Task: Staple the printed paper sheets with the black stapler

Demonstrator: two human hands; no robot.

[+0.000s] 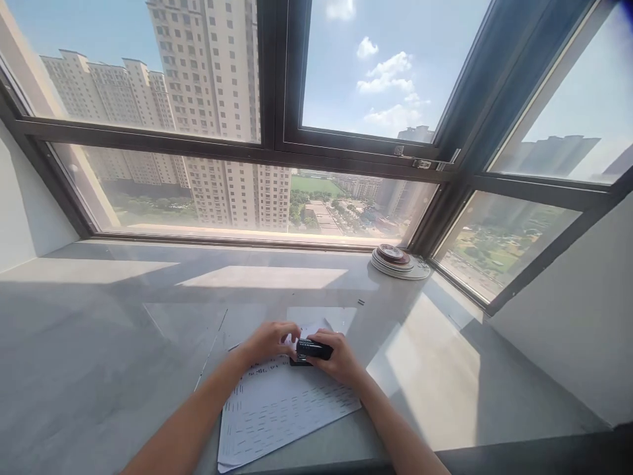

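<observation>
From here I see a glossy black, rounded stapler [315,349] at the far end of flat, ink-marked paper sheets [281,415], the right grip [341,357] clamped round it. The left grip [271,340] curls beside; whether it pinches anything, I can't tell. Smooth grey windowsill [119,369] beneath.

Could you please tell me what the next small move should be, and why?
I would probably ease the left hand slightly clear before any pressing: its fingertips sit close to the end of the black stapler, which the right hand grips over the paper sheets.
</observation>
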